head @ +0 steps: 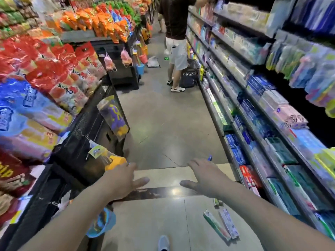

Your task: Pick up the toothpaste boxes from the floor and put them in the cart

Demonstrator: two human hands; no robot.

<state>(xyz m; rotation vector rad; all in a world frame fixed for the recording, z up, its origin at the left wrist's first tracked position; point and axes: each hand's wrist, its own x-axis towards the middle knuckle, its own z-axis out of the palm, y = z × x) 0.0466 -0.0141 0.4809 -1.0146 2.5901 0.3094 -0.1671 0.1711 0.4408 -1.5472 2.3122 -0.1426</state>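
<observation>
Toothpaste boxes lie on the tiled floor at the lower right: a green and white box (216, 225), a pale pink and white box (229, 223) beside it, and a small green one (216, 202) just under my right forearm. My left hand (123, 180) and my right hand (204, 175) are both stretched out in front of me over the floor, fingers straight and spread, holding nothing. A small blue thing (210, 157) shows past my right fingertips. No cart is in view.
Snack bags fill black racks (85, 134) on the left; shelves (253, 127) of toothpaste boxes run down the right. A person (176, 42) stands up the aisle beside a dark basket (189, 75). My shoe (163, 242) shows at the bottom edge.
</observation>
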